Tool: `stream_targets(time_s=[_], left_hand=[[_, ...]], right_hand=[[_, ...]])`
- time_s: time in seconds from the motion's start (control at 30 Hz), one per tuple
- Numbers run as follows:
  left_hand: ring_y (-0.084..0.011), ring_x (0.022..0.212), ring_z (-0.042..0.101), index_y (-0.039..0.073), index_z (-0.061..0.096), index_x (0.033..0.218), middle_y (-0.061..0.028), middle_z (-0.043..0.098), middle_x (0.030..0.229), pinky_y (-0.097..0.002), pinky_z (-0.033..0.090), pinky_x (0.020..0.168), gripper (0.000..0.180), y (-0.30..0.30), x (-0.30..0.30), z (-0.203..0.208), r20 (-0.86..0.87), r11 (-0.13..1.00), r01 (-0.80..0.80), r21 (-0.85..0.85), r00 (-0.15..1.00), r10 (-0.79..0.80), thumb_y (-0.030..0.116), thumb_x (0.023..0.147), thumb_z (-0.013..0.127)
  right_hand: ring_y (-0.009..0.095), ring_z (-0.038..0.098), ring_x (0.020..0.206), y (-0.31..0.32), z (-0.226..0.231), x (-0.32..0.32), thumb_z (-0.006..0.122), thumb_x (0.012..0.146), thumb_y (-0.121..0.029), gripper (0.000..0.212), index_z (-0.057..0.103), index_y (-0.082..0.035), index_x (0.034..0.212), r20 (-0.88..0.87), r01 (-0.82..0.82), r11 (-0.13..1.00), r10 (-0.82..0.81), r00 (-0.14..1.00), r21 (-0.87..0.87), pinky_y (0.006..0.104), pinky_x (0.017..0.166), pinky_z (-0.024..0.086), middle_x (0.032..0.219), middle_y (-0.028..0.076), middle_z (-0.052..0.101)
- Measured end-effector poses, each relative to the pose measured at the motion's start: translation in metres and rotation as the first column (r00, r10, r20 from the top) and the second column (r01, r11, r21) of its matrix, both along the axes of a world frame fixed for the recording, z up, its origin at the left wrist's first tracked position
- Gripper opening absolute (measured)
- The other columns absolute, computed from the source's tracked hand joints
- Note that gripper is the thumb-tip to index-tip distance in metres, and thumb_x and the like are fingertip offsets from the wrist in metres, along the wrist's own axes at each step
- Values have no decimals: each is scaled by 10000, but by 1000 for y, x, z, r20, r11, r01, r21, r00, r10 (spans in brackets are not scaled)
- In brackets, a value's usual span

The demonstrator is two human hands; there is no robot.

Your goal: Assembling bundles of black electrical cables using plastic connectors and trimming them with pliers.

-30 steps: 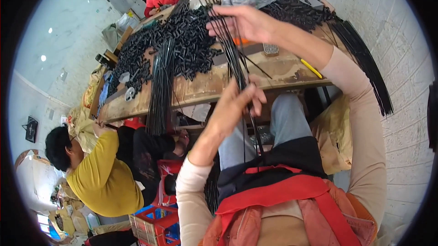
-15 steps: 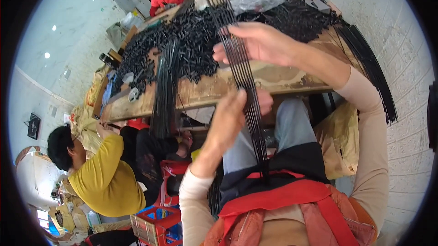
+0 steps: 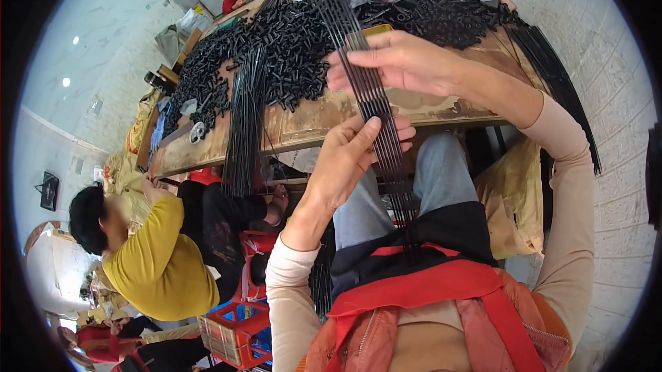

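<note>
With my left hand (image 3: 348,146) I pinch thin black rods (image 3: 392,155) over the table (image 3: 296,129) edge; whether my right hand (image 3: 407,62) grips, I can't tell. Even thumb pressure should prevent crossing.

Slender straight rods (image 3: 394,172) and short tubular pieces (image 3: 276,48) are black; the worn wooden tabletop (image 3: 296,125) mottled brown; a long-sleeved sweater (image 3: 158,268) mustard yellow.

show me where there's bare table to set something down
Bare wood runs along the near edge of the wooden table between the hanging black rod bundle and the held black rods; a smaller, mostly bare patch lies between the right forearm and the rightmost rod bundle. Short black tubes crowd the table's middle.
</note>
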State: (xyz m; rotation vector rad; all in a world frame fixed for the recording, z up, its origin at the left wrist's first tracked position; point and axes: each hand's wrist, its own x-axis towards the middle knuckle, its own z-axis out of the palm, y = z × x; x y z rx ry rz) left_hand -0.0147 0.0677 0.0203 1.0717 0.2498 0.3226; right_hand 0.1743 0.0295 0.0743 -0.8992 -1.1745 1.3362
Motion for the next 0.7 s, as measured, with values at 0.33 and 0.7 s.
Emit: stream_targets(time_s=[0.33, 0.7], left_hand=[[-307, 1106, 624, -103, 482, 1268, -230, 616, 1185, -433, 507, 977, 438, 24, 7, 12, 86, 999, 40, 26, 995, -42, 264, 1037, 423], [-327, 1236, 524, -9, 400, 1388, -226, 522, 1338, -473, 411, 1065, 605, 92, 48, -61, 52, 866, 185, -464, 982, -182, 457, 1038, 236]], right_hand=[[263, 598, 1152, 4, 6, -2, 556, 974, -168, 375, 527, 61, 1270, 26, 33, 999, -33, 999, 12, 368, 1010, 480, 1196, 175, 615], [77, 613, 797, -22, -108, -17, 662, 896, -178, 189, 706, -42, 1020, 568, 200, 862, -464, 680, 465, 259, 754, 497, 861, 19, 706]])
